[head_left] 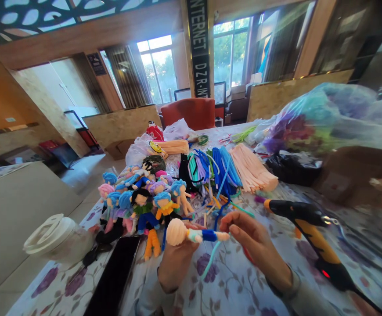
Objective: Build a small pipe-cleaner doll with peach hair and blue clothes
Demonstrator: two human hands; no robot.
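This looks like a small toy-making workshop set up in a big public room, maybe an internet café. A tall dark sign (199, 48) has the word INTERNET on it. There are big windows (160, 66), long curtains (123, 72) and low walls (121, 125) that split up the room. A red chair (188, 113) stands behind the flowery table (240, 285). The table has lots of little dolls (141, 198), bunches of fuzzy sticks (252, 169) and a yellow-and-black tool (318, 239).

Fuzzy, matt doll (199, 236), glossy phone (113, 276), smooth plastic tub (61, 241), shiny see-through plastic bag (329, 118)
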